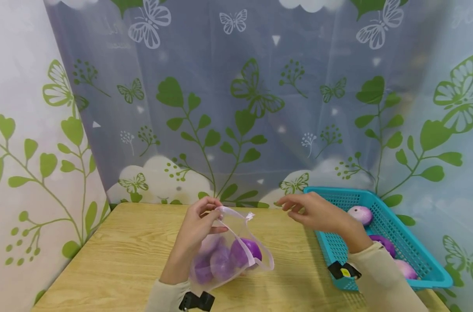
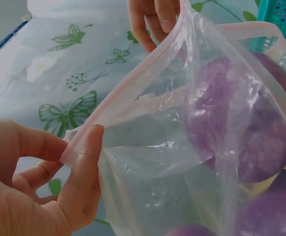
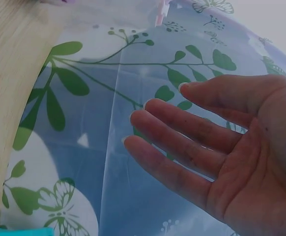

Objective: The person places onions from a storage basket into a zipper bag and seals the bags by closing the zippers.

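Work looks part-done: clear zip bag [image 1: 270, 262], lower ctr of frame, on worktop w/ at least 3 purple roundish items [image 1: 222, 263] inside; exact count can't tell thru film. Bag mouth gapes, not sealed; white slider tab [image 1: 250, 216] sits at its upper R corner. L hand [image 1: 195, 225] pinches bag's pinkish edge [image 2: 128, 86] btwn thumb & fingers. R hand [image 1: 316, 212] empty, fingers loosely extended, over near-L side of teal basket [image 1: 412, 236], lower R of frame. Unbagged: 3 pcs visible in basket: pink-white one [image 1: 361, 215] at far end, purple one [image 1: 385, 246] mid, another pink-white one [image 1: 406, 269] partly behind sleeve. Surface: light wood-grain worktop [image 1: 135, 242], lower half of frame. Room: printed cloth backdrop [image 1: 205, 151] behind, blue-grey ctr w/ green leaves, butterflies, white cloud shapes; paler panels, same motifs, L & R sides. Cream sleeves, black wrist straps both arms.
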A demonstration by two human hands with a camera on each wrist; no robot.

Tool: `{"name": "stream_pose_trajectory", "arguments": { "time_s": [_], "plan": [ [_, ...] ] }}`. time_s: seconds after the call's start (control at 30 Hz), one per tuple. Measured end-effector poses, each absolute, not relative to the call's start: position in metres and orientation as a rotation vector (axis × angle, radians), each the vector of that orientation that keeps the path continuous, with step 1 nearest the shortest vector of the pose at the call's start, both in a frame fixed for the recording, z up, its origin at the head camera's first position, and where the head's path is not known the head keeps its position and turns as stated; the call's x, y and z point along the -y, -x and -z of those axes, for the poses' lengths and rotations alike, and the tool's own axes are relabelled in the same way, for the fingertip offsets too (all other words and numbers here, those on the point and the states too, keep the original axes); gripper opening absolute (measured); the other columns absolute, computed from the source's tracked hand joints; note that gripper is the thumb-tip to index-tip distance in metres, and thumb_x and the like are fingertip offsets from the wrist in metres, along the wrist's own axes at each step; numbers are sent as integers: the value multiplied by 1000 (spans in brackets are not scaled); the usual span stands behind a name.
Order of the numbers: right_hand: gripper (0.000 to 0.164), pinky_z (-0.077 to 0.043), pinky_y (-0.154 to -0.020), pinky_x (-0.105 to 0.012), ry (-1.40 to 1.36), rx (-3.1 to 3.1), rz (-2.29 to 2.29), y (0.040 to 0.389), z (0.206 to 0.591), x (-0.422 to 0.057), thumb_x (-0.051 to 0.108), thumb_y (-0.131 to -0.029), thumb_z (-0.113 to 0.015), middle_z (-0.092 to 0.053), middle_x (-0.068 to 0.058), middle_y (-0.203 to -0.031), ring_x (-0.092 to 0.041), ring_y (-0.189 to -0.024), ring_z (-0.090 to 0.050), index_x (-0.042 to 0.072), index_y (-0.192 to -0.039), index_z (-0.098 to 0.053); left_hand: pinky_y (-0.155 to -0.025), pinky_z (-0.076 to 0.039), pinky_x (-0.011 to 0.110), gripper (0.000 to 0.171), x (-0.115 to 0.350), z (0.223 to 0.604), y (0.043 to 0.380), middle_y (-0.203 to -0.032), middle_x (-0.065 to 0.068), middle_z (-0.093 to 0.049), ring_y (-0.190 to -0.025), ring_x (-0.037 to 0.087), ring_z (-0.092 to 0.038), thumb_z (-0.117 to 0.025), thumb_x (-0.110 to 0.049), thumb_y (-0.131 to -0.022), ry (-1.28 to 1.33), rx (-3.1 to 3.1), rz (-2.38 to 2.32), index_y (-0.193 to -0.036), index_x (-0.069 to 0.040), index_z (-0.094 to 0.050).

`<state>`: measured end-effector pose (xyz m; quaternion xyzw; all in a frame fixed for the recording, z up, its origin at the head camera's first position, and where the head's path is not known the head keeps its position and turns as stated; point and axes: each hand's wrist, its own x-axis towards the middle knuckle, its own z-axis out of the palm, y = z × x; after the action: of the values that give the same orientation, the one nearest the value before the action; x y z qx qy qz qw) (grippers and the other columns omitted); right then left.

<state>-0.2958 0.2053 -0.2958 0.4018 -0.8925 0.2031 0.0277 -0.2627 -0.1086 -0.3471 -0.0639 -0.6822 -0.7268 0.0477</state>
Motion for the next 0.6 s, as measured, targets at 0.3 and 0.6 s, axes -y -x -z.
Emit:
{"name": "stream_pose_trajectory", "arguments": {
  "time_s": [0.3, 0.6],
  "plan": [
    [34, -66, -84, -33, -1201, 2789, -609, 302, 299, -216, 2, -100, -60, -75, -12, -117, -28, -102, -74, 6, -134, -62, -71, -69, 32, 20, 111, 345, 260, -107, 14, -65, -83, 16, -65, -66, 1, -98, 241, 2112, 2188, -117, 7, -69],
    [33, -65, -87, -41, -1110, 2876, -557, 312, 298, -233, 4, -102, -59, -74, -12, -118, -30, -106, -72, 7, -135, -61, -71, -69, 32, 20, 112, 346, 261, -106, 17, -68, -86, 19, -67, -68, 1, -96, 235, 2133, 2168, -115, 6, -71]
  ]
}}
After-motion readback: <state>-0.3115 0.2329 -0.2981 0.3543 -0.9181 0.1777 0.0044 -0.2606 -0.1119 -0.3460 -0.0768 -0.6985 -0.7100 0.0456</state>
